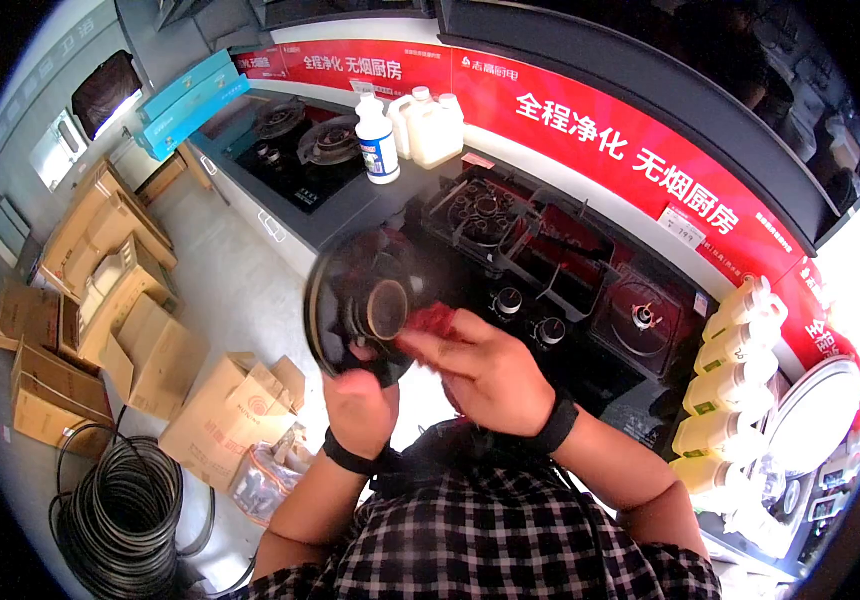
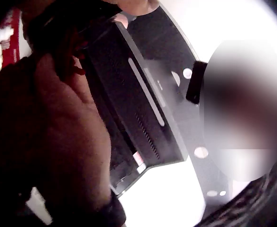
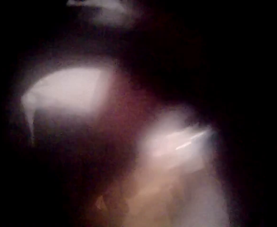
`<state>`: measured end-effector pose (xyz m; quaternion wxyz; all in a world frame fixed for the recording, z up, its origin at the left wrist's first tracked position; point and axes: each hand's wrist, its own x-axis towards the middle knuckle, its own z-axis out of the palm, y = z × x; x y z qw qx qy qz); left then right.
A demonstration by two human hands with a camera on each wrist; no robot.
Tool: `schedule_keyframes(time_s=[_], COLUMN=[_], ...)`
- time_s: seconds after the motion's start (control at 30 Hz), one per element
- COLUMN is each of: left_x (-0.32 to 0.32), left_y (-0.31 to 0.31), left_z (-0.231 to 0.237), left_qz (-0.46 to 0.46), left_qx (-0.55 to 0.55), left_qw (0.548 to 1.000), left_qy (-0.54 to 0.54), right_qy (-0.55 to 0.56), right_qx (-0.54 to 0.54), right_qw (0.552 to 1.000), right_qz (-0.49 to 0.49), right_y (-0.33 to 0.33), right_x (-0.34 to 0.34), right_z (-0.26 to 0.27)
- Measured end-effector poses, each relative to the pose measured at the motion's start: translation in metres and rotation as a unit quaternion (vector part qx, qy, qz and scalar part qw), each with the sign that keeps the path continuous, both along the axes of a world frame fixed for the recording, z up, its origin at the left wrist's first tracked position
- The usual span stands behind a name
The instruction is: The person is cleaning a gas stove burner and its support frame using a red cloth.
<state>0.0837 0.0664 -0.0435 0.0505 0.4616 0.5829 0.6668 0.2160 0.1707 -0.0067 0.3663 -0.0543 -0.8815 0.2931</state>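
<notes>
A round, dark, glossy part (image 1: pixel 335 300) with a brown-rimmed ring (image 1: pixel 388 309) on its face is tilted up in front of the body. My left hand (image 1: pixel 362 405) grips its lower edge, the thumb showing near the ring. From the right, my right hand (image 1: pixel 498 375) holds a red cloth (image 1: pixel 434 322) close against the part, fingers reaching toward the ring; both hands are motion-blurred. In the left wrist view the left hand (image 2: pixel 77 137) is raised, its fingertips lost in shadow. The right wrist view is too dark and blurred to make out the hand.
Behind the hands lies a black gas hob (image 1: pixel 570 260). A white bottle (image 1: pixel 377 140) and jugs (image 1: pixel 435 130) stand at the back, yellow jugs (image 1: pixel 725 385) at the right. Cardboard boxes (image 1: pixel 220 425) and a coiled black hose (image 1: pixel 130 510) are on the floor at left.
</notes>
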Motion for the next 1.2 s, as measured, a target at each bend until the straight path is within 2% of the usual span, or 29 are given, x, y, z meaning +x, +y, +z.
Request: schedule_keyframes(time_s=[0.03,0.07,0.1,0.2,0.33,0.4,0.5,0.53,0.57,0.63,0.77,0.8,0.87,0.9,1.03,1.1,1.2], left_x=[-0.004,0.001,0.006,-0.001,0.003,-0.008,-0.004,-0.003,-0.002,0.001,0.008,0.007,0.004,0.004,-0.004,-0.004,-0.003], left_y=[-0.001,0.005,0.010,0.004,0.003,-0.001,0.000,0.000,0.000,-0.001,0.001,-0.001,-0.005,-0.008,-0.023,-0.021,-0.012], left_z=[0.002,0.008,0.017,0.014,0.023,0.023,0.030,0.029,0.027,0.024,0.026,0.027,0.026,0.029,0.038,0.047,0.047], left_qz=[-0.039,-0.131,-0.219,-0.181,-0.149,-0.168,-0.206,-0.228,-0.251,-0.281,-0.308,-0.315,-0.308,-0.327,-0.373,-0.379,-0.334], left_qx=[0.003,0.116,0.224,0.188,0.241,0.230,0.269,0.269,0.269,0.254,0.201,0.182,0.173,0.166,0.115,0.097,0.092], left_qw=[0.999,0.974,0.915,0.933,0.902,0.903,0.879,0.873,0.866,0.862,0.885,0.888,0.898,0.883,0.831,0.804,0.793], left_qy=[-0.028,-0.144,-0.255,-0.248,-0.325,-0.321,-0.335,-0.337,-0.339,-0.337,-0.284,-0.282,-0.261,-0.292,-0.396,-0.449,-0.502], right_qy=[0.031,0.030,0.017,-0.026,-0.104,-0.140,-0.026,-0.029,-0.023,-0.010,0.084,0.088,0.084,0.083,0.103,0.073,0.051], right_qx=[0.015,0.048,0.058,0.093,0.116,0.091,-0.025,-0.053,-0.154,-0.348,-0.450,-0.448,-0.513,-0.545,-0.519,-0.467,-0.433], right_qw=[0.999,0.998,0.998,0.995,0.988,0.986,0.999,0.997,0.987,0.937,0.885,0.887,0.851,0.831,0.847,0.880,0.897], right_qz=[0.016,0.006,0.006,0.009,-0.014,-0.021,-0.032,-0.054,-0.028,0.023,0.088,0.075,0.075,0.075,0.044,0.042,0.075], right_y=[-0.004,-0.008,-0.009,-0.008,-0.004,0.001,0.001,0.005,0.004,0.000,-0.004,-0.003,-0.001,0.000,0.014,0.018,0.016], right_x=[-0.002,0.000,0.002,0.008,0.016,0.018,0.014,0.012,0.010,0.004,-0.006,-0.007,0.000,0.003,0.006,0.010,0.014], right_z=[-0.001,0.001,0.002,0.000,0.002,0.003,0.009,0.002,0.001,0.001,-0.010,-0.010,0.001,0.006,0.006,0.009,0.016])
